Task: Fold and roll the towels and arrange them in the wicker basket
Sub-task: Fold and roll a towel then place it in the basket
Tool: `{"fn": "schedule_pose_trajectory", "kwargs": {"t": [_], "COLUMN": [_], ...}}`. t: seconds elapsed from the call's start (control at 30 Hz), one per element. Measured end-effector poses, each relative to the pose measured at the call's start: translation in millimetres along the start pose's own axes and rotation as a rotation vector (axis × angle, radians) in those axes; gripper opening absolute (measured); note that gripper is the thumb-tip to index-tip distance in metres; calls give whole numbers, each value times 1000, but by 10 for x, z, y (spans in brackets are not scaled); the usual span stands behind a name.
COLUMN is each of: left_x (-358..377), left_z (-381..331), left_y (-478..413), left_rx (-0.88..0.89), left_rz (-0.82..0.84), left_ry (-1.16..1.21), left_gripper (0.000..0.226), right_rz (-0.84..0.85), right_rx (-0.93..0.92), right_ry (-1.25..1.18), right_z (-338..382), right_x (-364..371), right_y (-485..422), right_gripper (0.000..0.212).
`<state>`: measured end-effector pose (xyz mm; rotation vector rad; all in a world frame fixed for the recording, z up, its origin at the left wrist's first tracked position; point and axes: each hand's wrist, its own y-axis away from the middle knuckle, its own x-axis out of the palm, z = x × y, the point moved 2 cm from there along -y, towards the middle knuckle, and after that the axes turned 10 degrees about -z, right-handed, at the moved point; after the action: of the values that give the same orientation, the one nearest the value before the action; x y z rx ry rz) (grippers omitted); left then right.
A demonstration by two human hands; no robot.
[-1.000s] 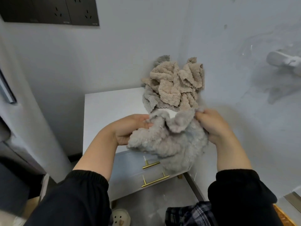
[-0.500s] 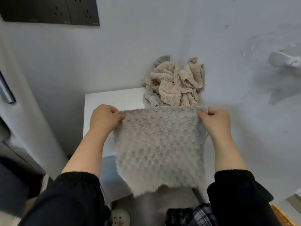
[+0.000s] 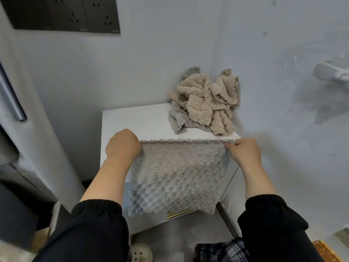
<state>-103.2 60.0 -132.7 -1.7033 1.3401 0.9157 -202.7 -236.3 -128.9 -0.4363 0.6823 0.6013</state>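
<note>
A grey fluffy towel (image 3: 177, 174) is stretched flat between my hands over the front of a white cabinet (image 3: 132, 120). My left hand (image 3: 122, 146) grips its top left corner and my right hand (image 3: 243, 154) pinches its top right corner. The towel's lower part hangs down over the cabinet's front edge. A crumpled heap of beige and grey towels (image 3: 205, 103) lies at the cabinet's back right corner, against the wall. A sliver of the wicker basket (image 3: 326, 252) shows at the bottom right edge of the view.
Walls close in behind and to the right of the cabinet. A gold drawer handle (image 3: 179, 214) shows below the towel. Dark wall sockets (image 3: 75, 14) sit at top left. A white fixture (image 3: 332, 72) juts from the right wall. Plaid fabric (image 3: 222, 250) lies low in view.
The towel was bunched between my hands a second ago; my hands have drawn apart and spread it flat, then lowered its top edge toward the cabinet top.
</note>
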Motion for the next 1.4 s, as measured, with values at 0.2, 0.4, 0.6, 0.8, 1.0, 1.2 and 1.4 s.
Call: {"fn": "schedule_pose_trajectory", "kwargs": {"t": [0.2, 0.4, 0.6, 0.8, 1.0, 1.2, 1.4], "left_x": [15, -24, -162, -166, -186, -324, -359], "left_z": [1, -27, -200, -192, -88, 12, 146], "left_y": [-15, -45, -64, -17, 153, 335, 493], "left_rx": [-101, -195, -224, -351, -481, -483, -96], "left_rz": [-5, 29, 35, 46, 138, 267, 399], "left_ry": [431, 847, 1371, 1605, 1648, 1368, 409], "left_gripper": [27, 6, 23, 19, 13, 11, 18], "right_rz": [250, 389, 281, 191, 121, 102, 162], "right_rx": [336, 471, 178, 236, 257, 301, 221], "right_ry": [-572, -902, -1138, -1112, -973, -806, -355], "right_z": [74, 222, 555, 311, 166, 41, -202], "right_x": [44, 191, 253, 344, 117, -76, -11], "right_y": [67, 29, -38, -157, -11, 105, 213], "right_gripper": [13, 21, 17, 16, 35, 34, 27]}}
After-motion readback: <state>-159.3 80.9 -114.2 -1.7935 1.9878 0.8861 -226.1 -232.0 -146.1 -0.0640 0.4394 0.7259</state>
